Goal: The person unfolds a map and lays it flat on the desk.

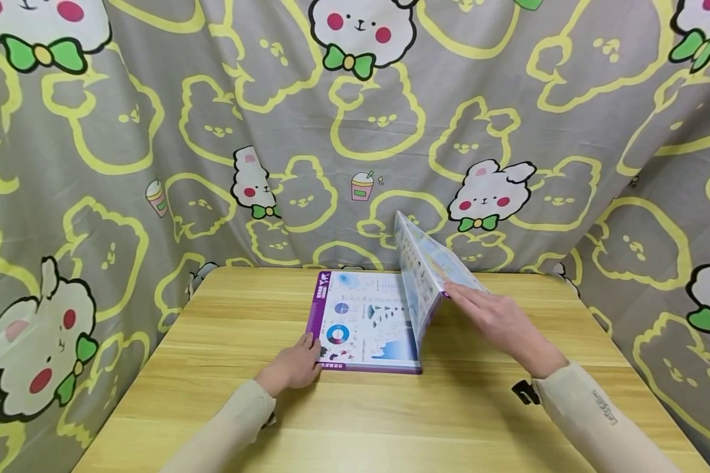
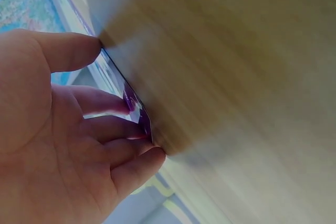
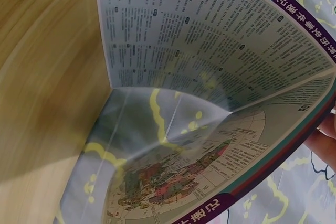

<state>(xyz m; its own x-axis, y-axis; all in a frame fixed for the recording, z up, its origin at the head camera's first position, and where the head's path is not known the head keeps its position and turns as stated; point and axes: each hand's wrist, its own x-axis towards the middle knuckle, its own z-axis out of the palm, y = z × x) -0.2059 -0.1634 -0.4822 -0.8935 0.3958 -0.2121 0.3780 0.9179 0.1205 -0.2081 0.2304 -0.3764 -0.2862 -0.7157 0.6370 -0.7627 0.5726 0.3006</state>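
A folded map sheet (image 1: 361,322) with a purple border lies on the wooden table, its left panel flat and printed with charts. The right part stands up as a tented fold (image 1: 428,263). My right hand (image 1: 497,322) pinches the outer edge of this raised part; in the right wrist view its fingers (image 3: 323,140) show at the far right, with text and a coloured map on the panels' undersides. At the flat panel's lower left corner rests my left hand (image 1: 296,363). The left wrist view shows the thumb and loosely extended fingers (image 2: 139,171) touching the purple edge.
The wooden table (image 1: 225,315) extends around the sheet on all sides. Behind it and at both sides hangs a grey curtain (image 1: 307,118) with yellow outlines and white rabbits. A black strap piece (image 1: 525,392) hangs by the right sleeve.
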